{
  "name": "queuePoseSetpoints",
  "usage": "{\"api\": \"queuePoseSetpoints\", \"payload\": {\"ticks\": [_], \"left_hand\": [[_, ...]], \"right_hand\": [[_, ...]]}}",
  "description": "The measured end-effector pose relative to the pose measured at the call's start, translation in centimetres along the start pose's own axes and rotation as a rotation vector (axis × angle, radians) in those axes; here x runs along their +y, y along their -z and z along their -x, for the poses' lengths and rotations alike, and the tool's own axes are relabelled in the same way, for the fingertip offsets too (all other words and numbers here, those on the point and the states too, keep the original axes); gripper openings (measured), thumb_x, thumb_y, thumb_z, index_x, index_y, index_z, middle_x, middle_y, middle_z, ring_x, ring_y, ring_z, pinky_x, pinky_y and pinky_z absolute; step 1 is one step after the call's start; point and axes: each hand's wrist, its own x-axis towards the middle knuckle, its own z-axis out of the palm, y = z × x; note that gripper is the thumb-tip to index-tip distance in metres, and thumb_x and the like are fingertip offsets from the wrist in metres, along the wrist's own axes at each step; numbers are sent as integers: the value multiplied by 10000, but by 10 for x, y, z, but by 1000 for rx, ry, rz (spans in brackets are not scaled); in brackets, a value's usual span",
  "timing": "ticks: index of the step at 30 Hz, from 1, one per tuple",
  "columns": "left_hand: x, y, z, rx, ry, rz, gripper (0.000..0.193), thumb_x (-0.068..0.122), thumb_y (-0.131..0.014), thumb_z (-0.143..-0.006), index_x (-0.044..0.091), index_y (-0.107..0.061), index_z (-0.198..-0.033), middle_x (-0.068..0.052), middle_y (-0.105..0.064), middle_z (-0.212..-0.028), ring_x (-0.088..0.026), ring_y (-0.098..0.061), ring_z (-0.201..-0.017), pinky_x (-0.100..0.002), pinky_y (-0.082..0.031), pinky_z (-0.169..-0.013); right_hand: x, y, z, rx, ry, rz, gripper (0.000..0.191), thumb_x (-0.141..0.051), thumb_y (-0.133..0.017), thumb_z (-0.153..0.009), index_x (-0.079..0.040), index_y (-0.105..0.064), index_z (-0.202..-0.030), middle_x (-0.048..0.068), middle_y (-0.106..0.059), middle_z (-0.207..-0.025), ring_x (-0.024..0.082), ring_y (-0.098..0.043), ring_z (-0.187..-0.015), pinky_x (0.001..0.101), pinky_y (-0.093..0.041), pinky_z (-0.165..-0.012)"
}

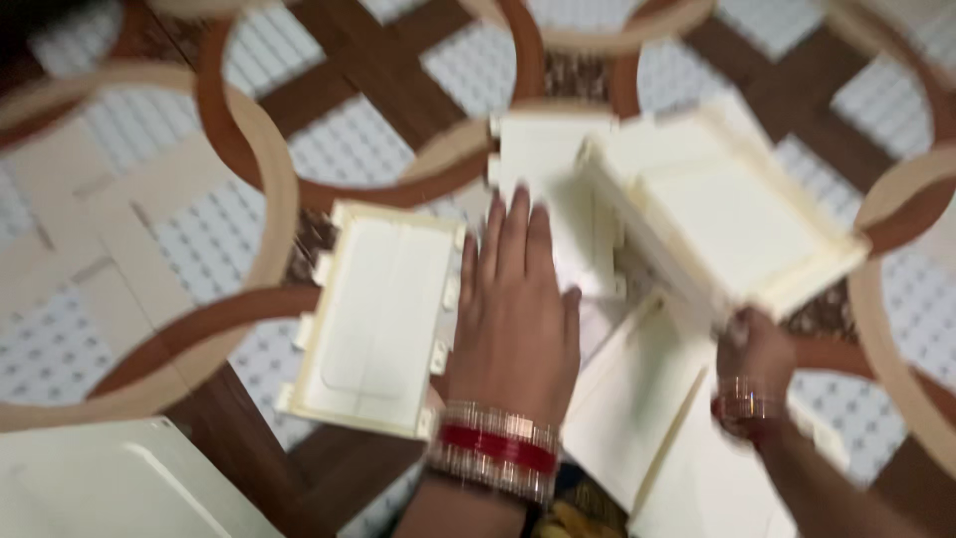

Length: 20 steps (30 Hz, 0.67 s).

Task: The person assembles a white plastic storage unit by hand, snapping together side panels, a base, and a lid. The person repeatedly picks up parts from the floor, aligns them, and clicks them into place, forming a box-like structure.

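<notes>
Cream plastic panels lie all round both hands. Left hand, fingers spread flat, palm down, presses on a panel w/ notched edges on the patterned floor. Right hand is closed on the lower edge of a tray-like panel, held tilted off the floor; exact grip blurred. Its raised rim frames a shallow recess, nothing inside. Another rimmed panel lies flat just left of the left hand, also bare inside. More flat panels overlap betw. the wrists. One sheet corner sits bottom left. Open floor left & top.
</notes>
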Motion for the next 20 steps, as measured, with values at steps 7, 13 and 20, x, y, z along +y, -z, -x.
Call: {"api": "queuePoseSetpoints", "payload": {"ticks": [7, 13, 20], "left_hand": [[46, 97, 75, 62, -6, -147, 608, 151, -598, -891, -54, -427, -1437, -178, -329, -1593, -295, -258, -1494, -476, -156, -1218], [92, 151, 128, 80, -38, -281, 508, 112, -542, -907, -30, -506, -1393, -154, -368, -1584, -274, -284, -1505, -467, -167, -1237], [141, 206, 175, -17, -41, -383, 498, 124, -601, -893, 12, -518, -1371, -145, -353, -1592, -274, -261, -1506, -482, -159, -1226]], "right_hand": [[-18, 107, 59, -274, 73, 3, 450, -131, -845, -750, -128, -680, -1169, 110, -753, -1088, 349, -730, -990, 456, -583, -872], [-34, 182, 12, -538, 183, 132, 415, -221, -864, -807, -100, -647, -1139, 158, -769, -1036, 349, -741, -994, 431, -589, -902], [-52, 243, -25, -628, 306, 241, 435, -216, -867, -784, -167, -668, -1168, 79, -775, -1140, 267, -737, -1084, 392, -585, -950]]}}
